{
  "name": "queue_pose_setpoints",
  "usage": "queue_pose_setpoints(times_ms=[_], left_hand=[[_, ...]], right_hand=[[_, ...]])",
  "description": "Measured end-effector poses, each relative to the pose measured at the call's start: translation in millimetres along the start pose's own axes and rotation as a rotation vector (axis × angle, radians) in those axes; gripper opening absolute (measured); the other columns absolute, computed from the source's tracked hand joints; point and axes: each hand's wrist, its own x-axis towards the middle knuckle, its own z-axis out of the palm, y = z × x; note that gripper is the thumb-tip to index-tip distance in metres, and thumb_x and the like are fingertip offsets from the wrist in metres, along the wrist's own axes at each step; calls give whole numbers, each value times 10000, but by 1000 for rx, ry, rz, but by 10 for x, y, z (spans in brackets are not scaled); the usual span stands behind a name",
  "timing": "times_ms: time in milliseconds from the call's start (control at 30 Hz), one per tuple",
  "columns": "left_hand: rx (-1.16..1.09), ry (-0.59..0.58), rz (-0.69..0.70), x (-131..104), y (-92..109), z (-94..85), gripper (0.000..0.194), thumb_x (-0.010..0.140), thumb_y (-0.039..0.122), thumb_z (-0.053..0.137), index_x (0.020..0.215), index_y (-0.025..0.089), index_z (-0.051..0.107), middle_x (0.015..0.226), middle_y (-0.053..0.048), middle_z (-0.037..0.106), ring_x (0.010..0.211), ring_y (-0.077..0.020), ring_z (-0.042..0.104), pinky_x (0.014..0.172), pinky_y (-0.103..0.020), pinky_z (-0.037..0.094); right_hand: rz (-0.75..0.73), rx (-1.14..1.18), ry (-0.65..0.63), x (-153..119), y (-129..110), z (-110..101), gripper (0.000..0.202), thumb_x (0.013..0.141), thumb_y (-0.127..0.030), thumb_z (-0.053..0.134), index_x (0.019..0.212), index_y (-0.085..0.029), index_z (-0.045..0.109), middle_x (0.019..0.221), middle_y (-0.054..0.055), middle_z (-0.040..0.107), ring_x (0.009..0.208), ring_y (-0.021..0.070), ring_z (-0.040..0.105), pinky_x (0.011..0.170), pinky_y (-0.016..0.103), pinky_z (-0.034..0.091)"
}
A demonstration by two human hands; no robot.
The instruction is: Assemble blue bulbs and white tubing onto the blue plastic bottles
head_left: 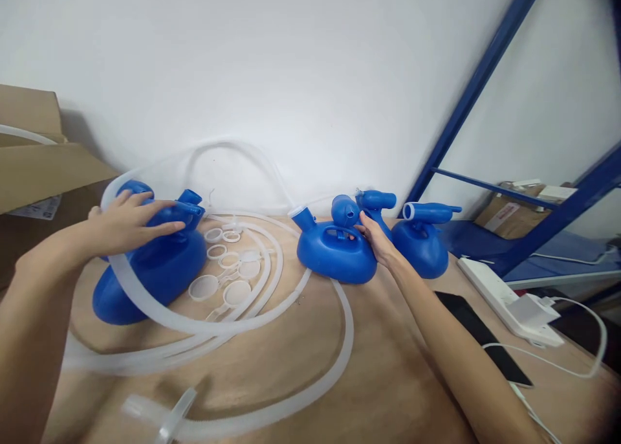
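Note:
On the left, my left hand (pixel 140 217) rests with spread fingers over the upper part of a blue plastic bottle (pixel 145 269). A translucent hose (pixel 160 311) loops past that wrist and curves across the table. At centre right, my right hand (pixel 376 237) has its fingers closed at the blue handle of another blue bottle (pixel 334 259), beside a rounded blue piece (pixel 345 211) on top. Its fingertips are partly hidden behind the handle. Two more blue bottles, one with a tubular spout (pixel 429 212), stand just right of it.
Several clear plastic caps (pixel 237 294) lie between the bottles. A hose end with a clear clip (pixel 177 415) is near the front edge. A cardboard box (pixel 29 117) stands at left. On the right are a black phone (pixel 485 337), a white power strip (pixel 504 298) and a blue metal frame (pixel 478 85).

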Motion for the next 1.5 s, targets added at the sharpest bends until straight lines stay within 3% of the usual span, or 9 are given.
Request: queue_pose_setpoints(times_ms=[167,300,433,533,700,833,1033,1200,1500], left_hand=[[102,25,258,-439,1049,-63,641,1006,608,474,1536,257,553,1561,-165,549,1526,-497,323,1194,-810,71],[-130,-219,599,-726,1833,227,619,994,667,495,1435,256,639,1387,-150,683,1310,-380,601,1158,-589,404],[-102,-463,624,-767,2186,514,690,916,515,697,1506,188,553,1420,-208,650,1300,-421,607,1102,-609,454],[-128,-522,603,-690,2211,622,571,943,315,625,1494,186,547,1446,-209,618,1297,-409,618,1051,-576,504],[-262,-518,592,-642,2117,636,678,864,132,501,1535,229,505,1411,-181,623,1189,-372,690,972,-511,559],[-391,-471,549,-690,1931,502,887,801,115,492,1662,229,311,1558,-174,535,1395,-358,572,1097,-473,520],[-475,-316,519,-686,1487,105,597,965,292,422,1554,301,518,1544,-49,597,1415,-299,567,1197,-424,452],[-541,-189,421,-601,1395,-157,672,1025,618,443,1633,337,380,1560,-19,586,1396,-305,587,1149,-395,487],[-493,-129,473,-436,1432,-173,612,1052,637,358,1567,345,513,1458,8,673,1306,-308,659,1087,-387,522]], right_hand=[[44,35,-4,45,97,3,744,801,-942,474,1029,-260,665,701,22,672,716,248,665,696,374,550],[35,-102,81,-32,0,5,764,905,-870,408,1349,-288,626,1128,77,777,1116,324,719,980,460,588],[-17,-305,23,-85,-117,-27,904,906,-857,451,1646,-354,318,1700,37,391,1530,313,439,1257,504,385],[-53,-321,-78,-57,-117,-57,1048,840,-918,471,1690,-392,155,1785,2,150,1622,309,257,1295,577,277],[-162,-253,-75,-24,-81,-26,1127,764,-893,619,1681,-395,193,1736,47,298,1610,317,289,1284,595,291],[-175,-240,-39,-20,-60,61,1249,688,-714,829,1679,-331,173,1674,138,367,1553,353,382,1250,573,367],[-212,-299,238,-18,-2,174,1217,613,-636,900,1621,-314,298,1551,142,351,1304,350,586,1150,510,498],[-241,-503,354,-99,-57,260,1204,577,-663,919,1586,-317,361,1399,135,405,1267,368,555,1163,590,456],[-323,-598,266,-298,-162,590,1366,482,-656,967,1627,-375,278,1497,134,253,1396,434,440,1172,635,448]])
